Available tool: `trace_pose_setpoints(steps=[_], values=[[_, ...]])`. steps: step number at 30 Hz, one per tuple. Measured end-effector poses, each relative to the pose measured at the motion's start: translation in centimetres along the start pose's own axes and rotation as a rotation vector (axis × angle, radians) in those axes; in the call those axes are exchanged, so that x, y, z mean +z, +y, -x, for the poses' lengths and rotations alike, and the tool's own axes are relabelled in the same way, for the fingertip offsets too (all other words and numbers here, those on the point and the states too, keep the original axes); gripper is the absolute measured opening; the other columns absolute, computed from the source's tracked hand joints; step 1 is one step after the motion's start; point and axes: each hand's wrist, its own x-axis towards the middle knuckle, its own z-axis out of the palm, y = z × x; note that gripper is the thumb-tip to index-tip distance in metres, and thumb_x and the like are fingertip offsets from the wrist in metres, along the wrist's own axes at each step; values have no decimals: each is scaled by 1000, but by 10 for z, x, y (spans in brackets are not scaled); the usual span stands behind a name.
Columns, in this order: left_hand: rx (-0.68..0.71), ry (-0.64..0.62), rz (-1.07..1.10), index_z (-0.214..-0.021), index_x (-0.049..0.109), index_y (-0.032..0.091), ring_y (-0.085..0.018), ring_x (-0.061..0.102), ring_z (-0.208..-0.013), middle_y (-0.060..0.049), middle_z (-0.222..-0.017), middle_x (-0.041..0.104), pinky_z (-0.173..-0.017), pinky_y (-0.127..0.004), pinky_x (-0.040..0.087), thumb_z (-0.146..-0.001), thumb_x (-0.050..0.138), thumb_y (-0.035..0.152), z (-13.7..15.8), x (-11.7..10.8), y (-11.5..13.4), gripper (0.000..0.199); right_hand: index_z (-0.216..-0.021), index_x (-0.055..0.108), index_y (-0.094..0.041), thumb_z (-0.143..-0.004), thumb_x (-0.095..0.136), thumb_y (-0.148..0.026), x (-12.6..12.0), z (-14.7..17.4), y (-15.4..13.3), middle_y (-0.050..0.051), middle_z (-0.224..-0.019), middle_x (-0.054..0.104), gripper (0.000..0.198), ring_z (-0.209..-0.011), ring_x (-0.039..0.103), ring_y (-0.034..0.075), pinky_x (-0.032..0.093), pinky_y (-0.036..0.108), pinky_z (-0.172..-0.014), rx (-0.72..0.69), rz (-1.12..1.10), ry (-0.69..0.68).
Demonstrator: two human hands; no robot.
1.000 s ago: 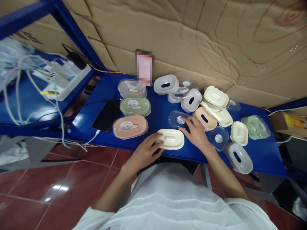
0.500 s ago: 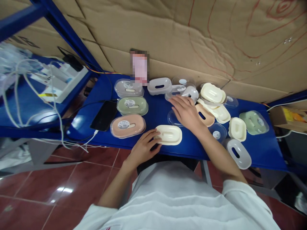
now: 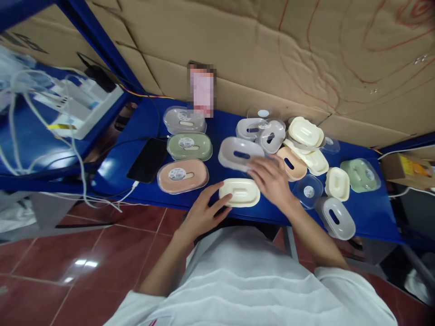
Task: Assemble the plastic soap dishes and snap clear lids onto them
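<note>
Left hand (image 3: 205, 207), fingers spread, touched the cream tray (image 3: 239, 192) at its 9 o'clock end, likely to steady it; right hand (image 3: 272, 181) pinched a grey cover (image 3: 238, 163) at its near-right end, just off the tray's 12 o'clock. Toward 9 to 11 o'clock, clear-lidded peach box (image 3: 182, 181), green box (image 3: 193, 154) and grey box (image 3: 176, 127) sat column-fashion, probably for order, pale strips (image 3: 189, 175) visible inside.

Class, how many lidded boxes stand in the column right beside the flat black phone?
3: the grey box at the back, the green box in the middle, and the peach box in front, nearest the left hand. None appears hidden.
</note>
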Motion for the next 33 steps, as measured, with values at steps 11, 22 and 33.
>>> trace_pose_setpoints(steps=[11,22,33], values=[[138,-230,-27,-131,68,22,-30,70,-128,-11,-127,75,-120,-52,54,-101,74,29,-29,-12,0,31,-136,72,-24,-107,64,-25,6,88,-29,9,-131,78,30,-128,71,23,50,48,-120,-88,-121,-123],[-8,-153,82,-130,70,26,-36,55,-149,-15,-148,62,-119,-58,55,-96,77,18,-8,-5,4,36,-171,36,-29,-111,51,-33,14,85,11,12,-174,41,62,-164,34,33,36,64,-131,51,-71,-180],[-238,-193,203,-139,66,28,-33,48,-157,-14,-170,41,-124,-53,51,-99,75,22,-5,-8,9,42,-156,58,-34,-107,61,-33,19,103,24,13,-128,65,49,-136,63,34,56,60,-115,252,-197,171]])
